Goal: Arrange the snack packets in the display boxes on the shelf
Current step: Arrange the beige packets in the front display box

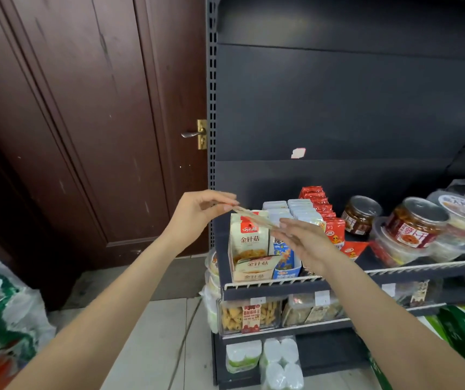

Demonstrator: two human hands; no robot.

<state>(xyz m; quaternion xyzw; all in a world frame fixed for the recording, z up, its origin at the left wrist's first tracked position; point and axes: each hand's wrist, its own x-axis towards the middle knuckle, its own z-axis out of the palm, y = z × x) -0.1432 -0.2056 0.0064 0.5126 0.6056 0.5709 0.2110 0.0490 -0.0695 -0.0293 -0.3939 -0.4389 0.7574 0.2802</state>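
Left hand (197,212) pinches one end of a thin packet (253,218); right hand (304,240), fingers straight, supports the other end. Packet hovers above the cream box (249,249), not yet in. Boxes beyond look mostly filled; red packets (349,249) right of the right hand lie loose.
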